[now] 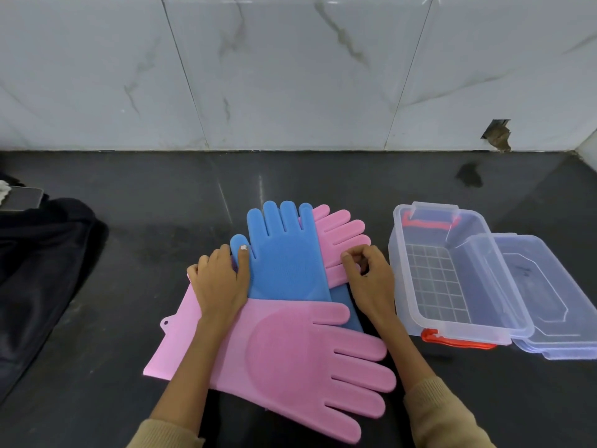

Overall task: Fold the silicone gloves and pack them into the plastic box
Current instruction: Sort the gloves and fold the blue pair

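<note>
Gloves lay unfolded in a heap on the dark worktop. Left hand rested flat, fingers straight, on the blue glove at its thumb side. Right hand had fingers curled at the far pink glove, apparently pinching its edge; contact partly hidden. Near pink glove lay across the blue glove's cuff. Plastic box stood open just right of the heap, with its lid leaning beside it. Judged step: sorting before the first fold. Next move calls for freeing one glove from the overlap.
</note>
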`<state>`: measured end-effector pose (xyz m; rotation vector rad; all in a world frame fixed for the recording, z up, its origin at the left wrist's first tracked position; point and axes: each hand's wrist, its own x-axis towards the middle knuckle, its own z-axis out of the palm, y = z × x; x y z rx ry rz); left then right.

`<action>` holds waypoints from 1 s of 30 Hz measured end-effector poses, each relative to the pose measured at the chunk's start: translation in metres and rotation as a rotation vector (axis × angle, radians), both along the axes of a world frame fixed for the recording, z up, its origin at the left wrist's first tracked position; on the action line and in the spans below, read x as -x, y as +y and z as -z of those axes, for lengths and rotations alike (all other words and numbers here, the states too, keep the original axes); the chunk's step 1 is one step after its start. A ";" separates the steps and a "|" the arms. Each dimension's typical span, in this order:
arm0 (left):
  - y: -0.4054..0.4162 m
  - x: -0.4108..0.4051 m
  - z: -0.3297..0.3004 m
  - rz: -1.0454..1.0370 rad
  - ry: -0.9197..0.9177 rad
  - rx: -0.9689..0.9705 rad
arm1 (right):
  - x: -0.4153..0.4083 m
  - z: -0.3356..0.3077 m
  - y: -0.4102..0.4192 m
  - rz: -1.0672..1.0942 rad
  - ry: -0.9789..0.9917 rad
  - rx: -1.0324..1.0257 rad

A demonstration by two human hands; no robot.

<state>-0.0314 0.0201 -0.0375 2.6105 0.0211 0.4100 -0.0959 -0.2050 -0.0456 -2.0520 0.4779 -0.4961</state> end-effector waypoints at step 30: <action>0.008 0.023 -0.008 0.107 0.183 -0.137 | 0.036 -0.039 0.007 -0.200 0.481 -0.078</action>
